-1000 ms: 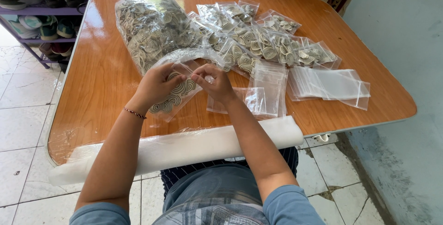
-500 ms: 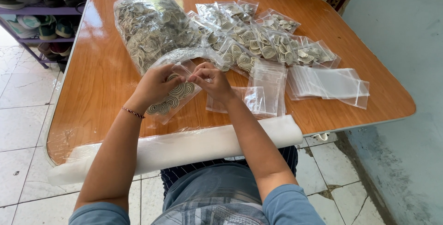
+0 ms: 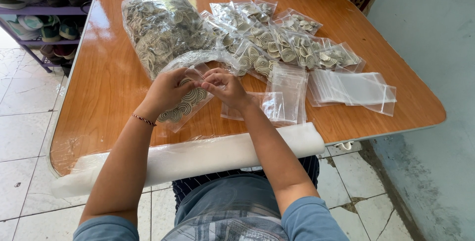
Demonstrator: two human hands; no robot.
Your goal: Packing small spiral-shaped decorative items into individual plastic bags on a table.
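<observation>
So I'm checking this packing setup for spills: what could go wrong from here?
The small clear plastic bag of spiral coils, pinched at its top by the left hand and right hand, may spill coils if still unsealed. The stack of empty clear bags lies near the wooden table's edge and could slide off.

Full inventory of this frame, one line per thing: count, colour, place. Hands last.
small bag of spiral pieces: one, clear with cream spirals, held at table front under both hands.
large bag: one, clear, full of cream spirals, table rear left.
filled small bags: count unclear, clear with cream spirals, heaped at rear centre to right.
empty zip bags: a stack, clear, table right.
loose empty bags: a few, clear, right of the hands.
table: one, orange wood-look, centre.
white roll: one, along the table's front edge.
shoe rack: one, purple, with shoes, upper left.
left hand: pinching the small bag's top.
right hand: pinching the same top.
</observation>
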